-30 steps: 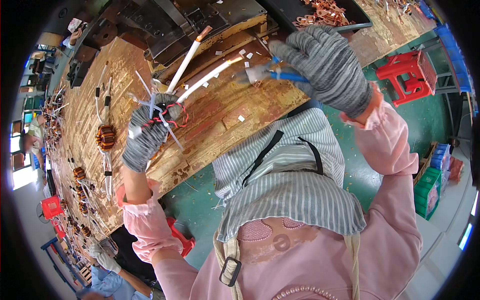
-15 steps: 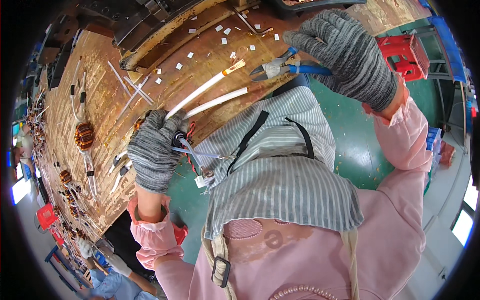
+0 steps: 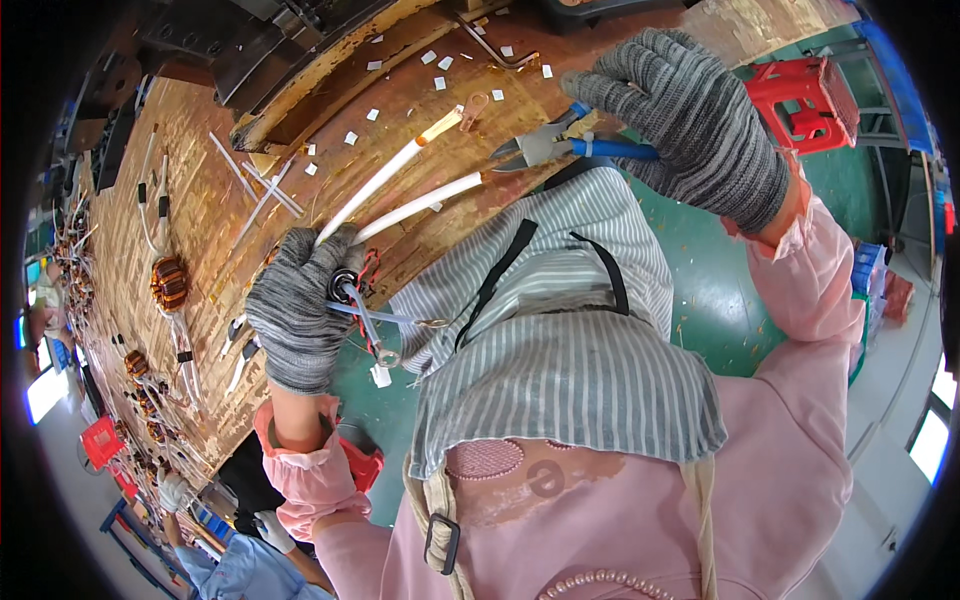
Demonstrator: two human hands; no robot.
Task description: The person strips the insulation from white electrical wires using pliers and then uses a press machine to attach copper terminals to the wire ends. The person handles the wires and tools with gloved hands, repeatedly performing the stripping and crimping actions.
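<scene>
My left hand (image 3: 293, 312), in a grey knitted glove, is closed around white-sleeved wires. Two of them reach up and right: the upper wire (image 3: 375, 187) ends in bare copper-coloured strands, and the lower wire (image 3: 420, 207) has an orange tip. Beside this hand hang a dark ring-shaped part, a twisted red-and-black wire pair (image 3: 370, 270) and pale leads with metal terminals. My right hand (image 3: 690, 125), gloved alike, grips blue-handled pliers (image 3: 545, 147). Their parted jaws are at the lower wire's tip; whether they touch it I cannot tell.
A worn wooden bench (image 3: 215, 310) bears several white scraps, crossed white tubes (image 3: 268, 187) and copper-wound coils (image 3: 169, 283). Dark machinery (image 3: 270, 50) stands at the far edge. A red stool (image 3: 805, 105) is at the right. Another person's gloved hands (image 3: 175, 492) are lower left.
My left hand and its wires have shifted slightly left. The pliers have moved a little left and down, and the lower wire's tip now lies at their jaws.
</scene>
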